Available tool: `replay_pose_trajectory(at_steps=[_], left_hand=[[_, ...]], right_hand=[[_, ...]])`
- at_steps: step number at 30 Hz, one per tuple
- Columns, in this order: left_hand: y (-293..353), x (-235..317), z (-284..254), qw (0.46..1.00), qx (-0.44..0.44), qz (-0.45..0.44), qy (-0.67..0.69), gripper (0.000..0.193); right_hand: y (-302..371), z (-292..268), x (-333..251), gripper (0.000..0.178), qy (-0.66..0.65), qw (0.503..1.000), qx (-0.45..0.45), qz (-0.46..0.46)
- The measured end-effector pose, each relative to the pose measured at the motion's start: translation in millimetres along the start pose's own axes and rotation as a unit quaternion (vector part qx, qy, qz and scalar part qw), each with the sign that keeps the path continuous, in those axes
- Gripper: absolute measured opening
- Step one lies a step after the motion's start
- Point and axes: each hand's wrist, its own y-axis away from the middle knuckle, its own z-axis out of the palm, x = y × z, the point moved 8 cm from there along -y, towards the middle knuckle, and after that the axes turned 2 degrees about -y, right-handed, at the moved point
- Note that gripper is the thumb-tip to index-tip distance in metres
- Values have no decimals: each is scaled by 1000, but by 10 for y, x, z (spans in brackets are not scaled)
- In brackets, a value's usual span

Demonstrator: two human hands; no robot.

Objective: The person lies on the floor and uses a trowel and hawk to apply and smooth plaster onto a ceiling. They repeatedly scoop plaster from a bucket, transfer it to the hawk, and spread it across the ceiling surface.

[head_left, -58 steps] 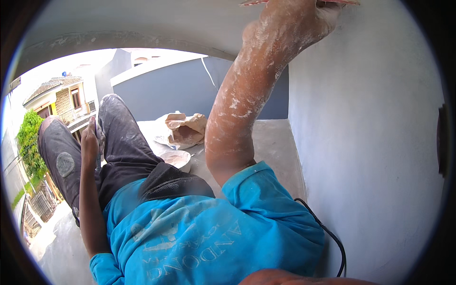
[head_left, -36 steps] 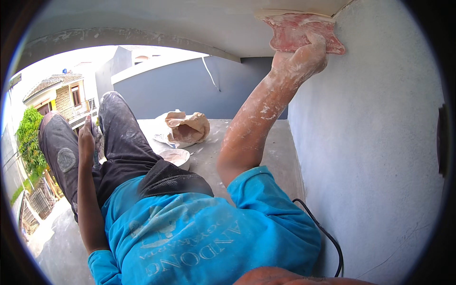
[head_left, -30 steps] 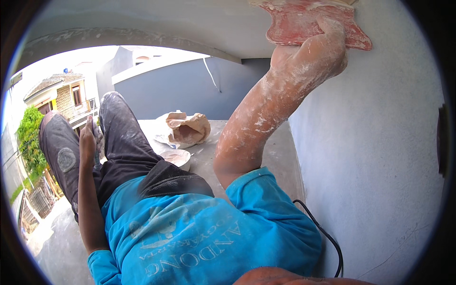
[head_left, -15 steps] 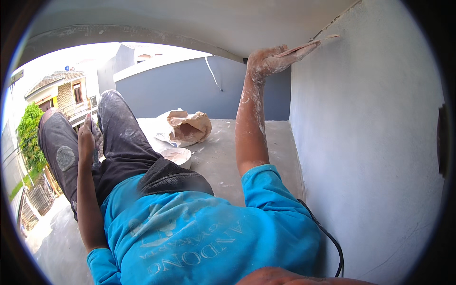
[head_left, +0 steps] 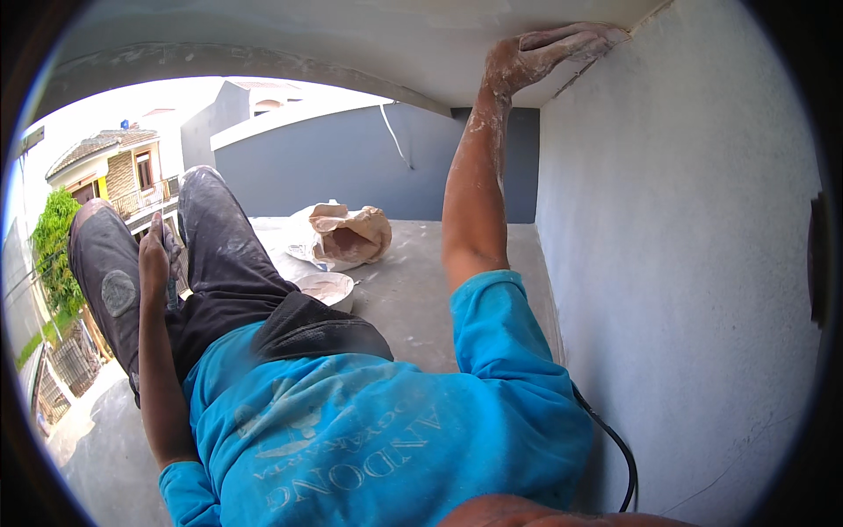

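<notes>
Two hands, far apart. Right hand is raised overhead, palm up against the ceiling, fingers stretched flat and together, pointing toward the corner seam where ceiling meets wall. A thin dark edge shows under the fingertips at the seam, likely a flat sanding sheet pinned between hand and ceiling; mostly hidden, so I can't tell how much of it is there. Its long axis appears to run along the fingers, toward the wall. Fingers press rather than curl around anything.

Left hand is low, resting between the knees on dark dusty trousers, curled around something small; can't tell what it is. It is well apart from the ceiling corner, so the right hand is clearly the nearer one.

On the ledge below: a white bowl just beside the thigh, and a crumpled brown bag behind it. Black cable runs down by the wall.
</notes>
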Motion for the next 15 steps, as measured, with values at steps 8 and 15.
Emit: replay_pose_trajectory(at_steps=[8, 15], left_hand=[[-15, -42, 73, 1000, 7, -2, 19, 45], [-85, -93, -45, 1000, 9, 21, -5, 43]], right_hand=[[406, -103, -168, 76, 2, 991, -135, 23], [664, -362, 166, 51, -338, 828, 21, 447]])
